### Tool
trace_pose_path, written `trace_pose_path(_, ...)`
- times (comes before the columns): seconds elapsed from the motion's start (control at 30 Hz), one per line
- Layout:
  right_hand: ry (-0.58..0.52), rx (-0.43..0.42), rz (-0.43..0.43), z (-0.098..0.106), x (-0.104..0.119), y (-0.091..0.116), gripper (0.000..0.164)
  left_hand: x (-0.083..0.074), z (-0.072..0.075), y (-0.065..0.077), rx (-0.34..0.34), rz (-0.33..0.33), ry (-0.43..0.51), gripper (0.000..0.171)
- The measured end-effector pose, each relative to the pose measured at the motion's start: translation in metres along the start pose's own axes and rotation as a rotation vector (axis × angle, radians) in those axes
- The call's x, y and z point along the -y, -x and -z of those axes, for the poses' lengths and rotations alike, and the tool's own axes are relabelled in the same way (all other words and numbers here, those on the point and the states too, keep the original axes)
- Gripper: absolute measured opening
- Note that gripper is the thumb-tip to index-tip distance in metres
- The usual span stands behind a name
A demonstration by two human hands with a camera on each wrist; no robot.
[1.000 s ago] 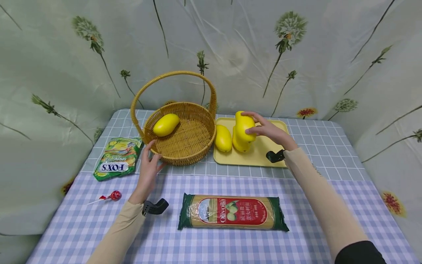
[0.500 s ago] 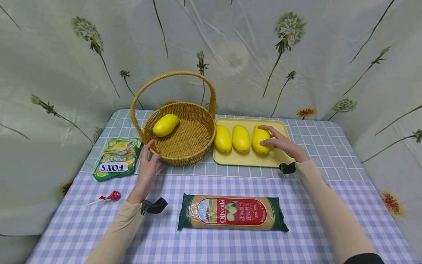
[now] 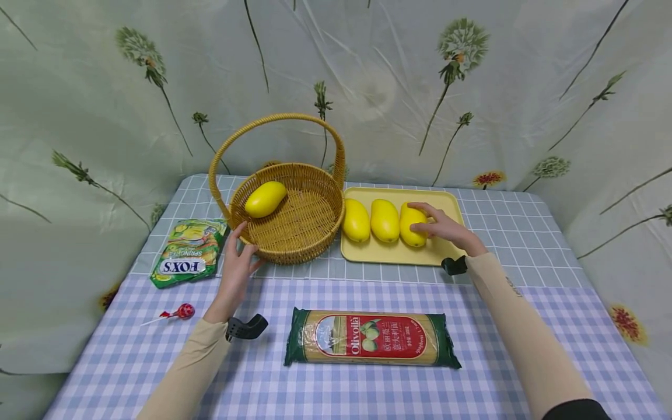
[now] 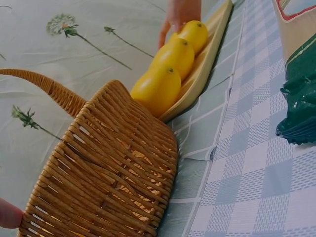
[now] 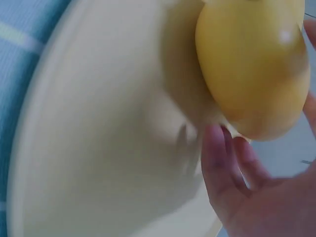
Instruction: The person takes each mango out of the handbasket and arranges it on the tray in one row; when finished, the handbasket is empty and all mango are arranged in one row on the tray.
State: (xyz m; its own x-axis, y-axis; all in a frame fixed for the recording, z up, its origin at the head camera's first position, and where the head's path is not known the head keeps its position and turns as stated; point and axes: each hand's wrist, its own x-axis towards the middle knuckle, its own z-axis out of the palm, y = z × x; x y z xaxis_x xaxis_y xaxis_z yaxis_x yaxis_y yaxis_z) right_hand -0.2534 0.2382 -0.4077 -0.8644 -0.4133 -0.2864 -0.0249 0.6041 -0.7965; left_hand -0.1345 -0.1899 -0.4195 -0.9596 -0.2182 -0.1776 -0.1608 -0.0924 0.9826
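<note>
My right hand (image 3: 443,226) grips the rightmost yellow mango (image 3: 411,224) over the yellow tray (image 3: 446,251). Its thumb is on the near side and its fingers reach over the far side; the right wrist view shows the fingertips (image 5: 215,136) right at the mango's rounded end. Two more mangoes (image 3: 385,221) lie to its left in a row on the tray. My left hand (image 3: 237,265) rests its fingers at the front left rim of the wicker basket (image 3: 299,254). In the left wrist view one fingertip touches that rim. Another mango (image 3: 266,199) lies inside the basket, on its left.
Left of the basket lies a green FOX'S candy bag (image 3: 189,251). A red lollipop (image 3: 185,311) is nearer the front, and a pack of spaghetti (image 3: 373,337) lies front centre. The basket's tall handle (image 3: 278,116) arches up. A floral curtain (image 3: 367,87) hangs behind the table.
My right hand brought its mango from above the middle one down to the right end of the row, then nudged it slightly left. The left hand and basket stayed put.
</note>
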Motion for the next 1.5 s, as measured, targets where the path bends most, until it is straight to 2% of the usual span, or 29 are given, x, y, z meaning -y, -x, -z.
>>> trace_pose_path(0.13, 0.015, -0.088, 0.038, 0.002, 0.002, -0.001, 0.060, 0.001, 0.001, 0.001, 0.003, -0.010, -0.002, 0.060)
trace_pose_path(0.27, -0.029, -0.162, 0.078, 0.002, 0.009, -0.001, 0.055, 0.001, 0.001, 0.002, 0.002, -0.016, 0.000, 0.060)
trace_pose_path(0.47, -0.071, -0.202, 0.129, -0.010, 0.033, -0.005, 0.048, 0.003, 0.003, 0.000, -0.009, -0.024, -0.001, 0.060)
trace_pose_path(0.57, -0.101, -0.182, 0.178, -0.022, 0.050, -0.009, 0.046, 0.005, 0.003, -0.001, -0.018, -0.025, 0.000, 0.059)
trace_pose_path(0.73, -0.108, -0.099, 0.267, -0.048, 0.086, -0.022, 0.044, 0.006, 0.003, -0.002, -0.028, -0.033, -0.002, 0.059)
trace_pose_path(0.97, -0.086, 0.015, 0.401, -0.089, 0.135, -0.052, 0.043, 0.007, 0.003, -0.002, -0.020, -0.044, -0.002, 0.058)
trace_pose_path(1.13, -0.049, 0.087, 0.467, -0.114, 0.164, -0.076, 0.042, 0.006, 0.002, -0.003, -0.016, -0.040, 0.011, 0.058)
trace_pose_path(1.3, -0.017, 0.105, 0.478, -0.131, 0.188, -0.094, 0.042, 0.006, 0.001, -0.003, -0.013, -0.056, 0.001, 0.058)
trace_pose_path(1.5, 0.008, 0.081, 0.427, -0.147, 0.207, -0.110, 0.045, 0.006, 0.002, -0.003, -0.009, -0.060, -0.019, 0.058)
